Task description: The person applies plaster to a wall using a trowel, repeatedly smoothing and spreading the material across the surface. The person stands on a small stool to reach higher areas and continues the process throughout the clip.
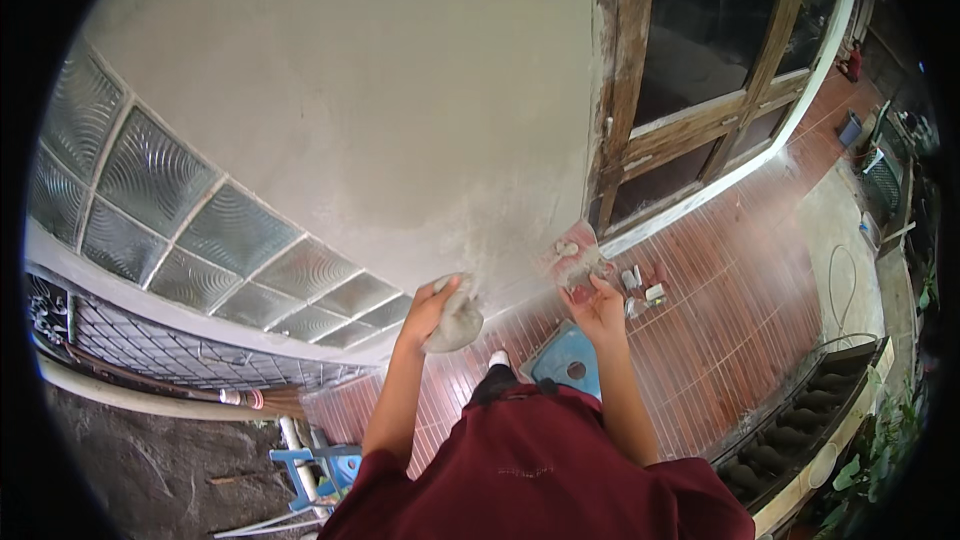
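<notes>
so we're gripping a soft-looking grey lump (459, 325) in our left hand (427, 315), curling our fingers over its edge, and we're holding it out in front of the pale wall (400, 90), though we can't tell if it's touching. our right hand (600, 313) is pinching a smeared red sheet (573, 250) near its lower edge, and a blue stool (555, 352) is standing below on the red tiled floor (740, 310).
</notes>
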`<state>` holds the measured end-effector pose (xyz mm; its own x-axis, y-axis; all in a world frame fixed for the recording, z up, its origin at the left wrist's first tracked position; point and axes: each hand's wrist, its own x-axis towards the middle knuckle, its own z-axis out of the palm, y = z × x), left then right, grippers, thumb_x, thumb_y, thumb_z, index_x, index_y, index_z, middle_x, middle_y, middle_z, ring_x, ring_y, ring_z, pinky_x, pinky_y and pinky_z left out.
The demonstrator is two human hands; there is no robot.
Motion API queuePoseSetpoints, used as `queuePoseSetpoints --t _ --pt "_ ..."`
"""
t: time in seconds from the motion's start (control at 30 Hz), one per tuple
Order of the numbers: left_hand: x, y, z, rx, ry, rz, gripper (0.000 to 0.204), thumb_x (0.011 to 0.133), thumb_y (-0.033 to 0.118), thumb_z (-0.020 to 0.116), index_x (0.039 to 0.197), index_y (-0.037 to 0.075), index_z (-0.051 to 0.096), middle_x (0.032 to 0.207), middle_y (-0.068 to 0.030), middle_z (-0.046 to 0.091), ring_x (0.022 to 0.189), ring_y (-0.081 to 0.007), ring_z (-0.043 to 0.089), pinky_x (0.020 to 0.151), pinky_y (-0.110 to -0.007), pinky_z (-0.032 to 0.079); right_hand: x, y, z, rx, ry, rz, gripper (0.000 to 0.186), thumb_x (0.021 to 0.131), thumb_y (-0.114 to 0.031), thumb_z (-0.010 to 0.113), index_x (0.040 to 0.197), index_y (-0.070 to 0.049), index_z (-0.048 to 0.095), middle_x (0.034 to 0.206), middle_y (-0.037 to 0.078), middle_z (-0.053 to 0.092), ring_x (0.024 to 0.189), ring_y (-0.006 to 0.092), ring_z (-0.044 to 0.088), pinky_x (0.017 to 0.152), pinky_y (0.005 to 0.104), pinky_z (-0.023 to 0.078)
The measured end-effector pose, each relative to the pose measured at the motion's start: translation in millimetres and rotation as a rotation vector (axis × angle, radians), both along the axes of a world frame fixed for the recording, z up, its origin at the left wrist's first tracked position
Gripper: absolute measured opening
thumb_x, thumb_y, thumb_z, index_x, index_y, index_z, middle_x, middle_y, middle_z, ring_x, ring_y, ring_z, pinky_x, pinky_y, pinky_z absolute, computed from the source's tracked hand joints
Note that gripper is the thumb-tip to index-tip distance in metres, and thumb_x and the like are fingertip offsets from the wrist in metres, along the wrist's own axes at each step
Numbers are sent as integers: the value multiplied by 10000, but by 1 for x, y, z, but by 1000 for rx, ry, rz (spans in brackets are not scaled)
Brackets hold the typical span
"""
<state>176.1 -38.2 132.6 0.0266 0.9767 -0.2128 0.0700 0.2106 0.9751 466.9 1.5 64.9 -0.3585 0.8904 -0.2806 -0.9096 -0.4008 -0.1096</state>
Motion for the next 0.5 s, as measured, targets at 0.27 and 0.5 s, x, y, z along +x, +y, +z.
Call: queuePoseSetpoints --t 0.27,0.5 --pt "17 -76 -85 164 -1328 638 477 926 546 423 922 133 662 842 -43 672 833 -260 642 860 -502 475 2 6 -15 75 34 58 243 859 -76 574 1101 -79 565 1098 75 637 981 225 614 912 428 475" --pt "35 -116 -118 162 -1357 839 388 885 500 533 875 148 697 856 -46 700 863 -235 658 869 -503 484 -15 49 31 124 -186 94 335 983 -159 431 1305 -65 428 1267 92 540 1150 260 539 980 454 447"
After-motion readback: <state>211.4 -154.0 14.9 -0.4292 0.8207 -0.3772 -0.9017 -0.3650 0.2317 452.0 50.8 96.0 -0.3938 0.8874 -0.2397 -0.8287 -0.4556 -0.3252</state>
